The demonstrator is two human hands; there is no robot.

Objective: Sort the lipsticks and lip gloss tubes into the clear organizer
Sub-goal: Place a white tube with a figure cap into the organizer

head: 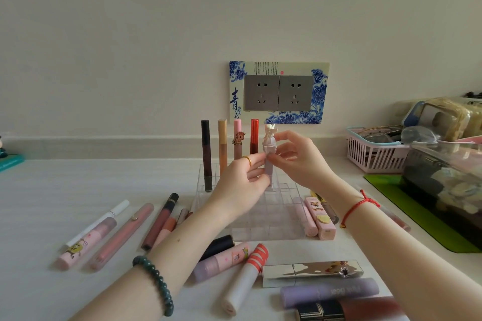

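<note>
Home, looks like a vanity/desk corner: white tabletop (pixel 78 185) against a plain wall, dbl wall socket (pixel 278 93) w/ blue-and-white floral sticker frame (pixel 236 101). Personal clutter: lip tubes (pixel 122 236) scattered near + left, clear organizer (pixel 271 224) mid, pink basket (pixel 373 154) w/ glasses (pixel 378 131) far right, green mat (pixel 388 185) under a clear storage box (pixel 443 164) at right.

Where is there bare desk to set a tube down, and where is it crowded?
Bare: the desk's left side, between the teal object and the white-capped tube, back to the wall. Crowded: in front of the clear organizer and along its right, up to the green mat.
</note>
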